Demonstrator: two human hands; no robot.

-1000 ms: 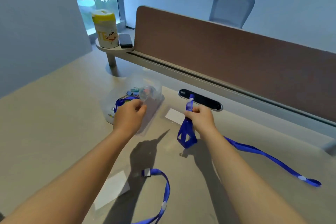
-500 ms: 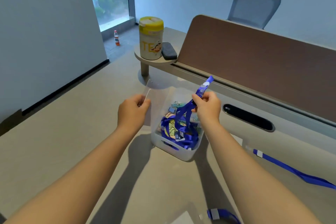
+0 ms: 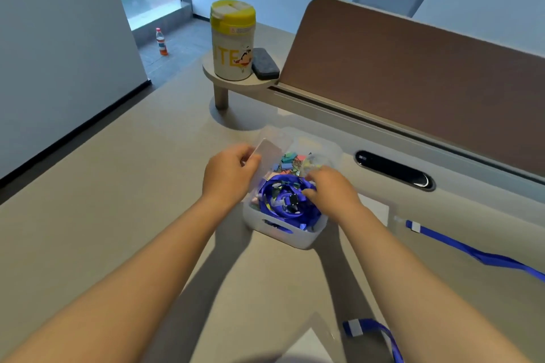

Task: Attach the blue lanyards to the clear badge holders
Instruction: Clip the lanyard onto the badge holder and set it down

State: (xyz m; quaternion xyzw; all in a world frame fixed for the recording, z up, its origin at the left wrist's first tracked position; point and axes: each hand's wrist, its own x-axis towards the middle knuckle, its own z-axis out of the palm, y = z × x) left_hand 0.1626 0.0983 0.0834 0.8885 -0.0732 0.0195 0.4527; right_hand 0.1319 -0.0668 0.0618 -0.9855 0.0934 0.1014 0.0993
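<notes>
A white bin (image 3: 298, 237) on the desk holds a tangle of blue lanyards (image 3: 283, 200) and coloured clips. My left hand (image 3: 228, 175) pinches a clear badge holder (image 3: 269, 152) and holds it tilted above the bin's left rim. My right hand (image 3: 330, 190) reaches into the bin, fingers curled down among the lanyards; what they hold is hidden. Another blue lanyard (image 3: 472, 253) lies on the desk to the right, joined to a clear holder (image 3: 374, 209). A third lanyard (image 3: 380, 336) with a holder (image 3: 309, 345) lies at the bottom edge.
A yellow-lidded canister (image 3: 233, 41) and a dark eraser (image 3: 265, 63) stand on a small raised shelf behind the bin. A brown divider panel (image 3: 413, 82) runs along the desk's far side, with a black cable slot (image 3: 393, 169) before it. A chair stands beyond.
My right hand has dropped from holding a lanyard end up in the air down into the bin. My left hand with the clear holder has moved right, over the bin's rim.
</notes>
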